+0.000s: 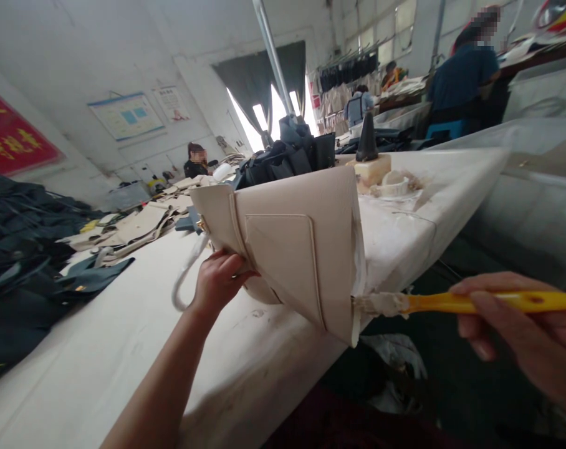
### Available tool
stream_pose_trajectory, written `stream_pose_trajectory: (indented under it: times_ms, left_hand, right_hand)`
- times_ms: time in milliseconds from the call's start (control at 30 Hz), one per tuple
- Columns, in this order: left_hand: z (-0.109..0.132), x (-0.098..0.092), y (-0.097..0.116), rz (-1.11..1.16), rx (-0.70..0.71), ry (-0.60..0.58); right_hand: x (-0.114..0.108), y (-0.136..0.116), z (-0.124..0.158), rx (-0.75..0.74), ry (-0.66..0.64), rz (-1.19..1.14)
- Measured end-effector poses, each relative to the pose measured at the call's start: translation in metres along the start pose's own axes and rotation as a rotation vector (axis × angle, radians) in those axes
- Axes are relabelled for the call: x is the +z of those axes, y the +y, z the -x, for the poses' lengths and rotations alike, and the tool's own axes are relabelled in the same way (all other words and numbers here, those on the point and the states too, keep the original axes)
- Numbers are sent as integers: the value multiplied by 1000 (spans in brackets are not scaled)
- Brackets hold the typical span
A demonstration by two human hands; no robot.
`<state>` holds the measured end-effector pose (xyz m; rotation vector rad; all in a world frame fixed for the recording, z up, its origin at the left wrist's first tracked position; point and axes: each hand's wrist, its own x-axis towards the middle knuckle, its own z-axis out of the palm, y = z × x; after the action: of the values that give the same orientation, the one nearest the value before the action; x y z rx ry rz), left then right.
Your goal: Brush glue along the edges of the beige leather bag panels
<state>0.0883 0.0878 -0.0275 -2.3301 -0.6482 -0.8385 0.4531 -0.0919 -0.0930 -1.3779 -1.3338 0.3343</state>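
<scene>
My left hand (220,282) grips the underside of a cream leather bag (292,240), holding it tilted up over the white worktable (124,337). A white handle loop hangs from the bag beside my wrist. My right hand (521,337) is closed on a yellow-handled brush (474,303). The glue-caked bristles of the brush touch the bag's lower right edge, near its open corner.
Dark bag pieces (25,262) lie piled at the left and dark bags (287,159) stand behind the cream one. A glue pot with a black cone (369,162) sits on the table beyond. Cream cut panels (138,224) lie further back. Other people sit at neighbouring benches.
</scene>
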Motion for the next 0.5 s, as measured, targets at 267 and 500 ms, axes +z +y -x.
stream_pose_trajectory:
  times_ms: [267,500]
  left_hand:
    - [-19,10,7,-98,94,169]
    - [-22,18,8,-43,207,134]
  right_hand:
    - [18,-10,-11,-420,65,265]
    - [26,20,-27,-187,-55,76]
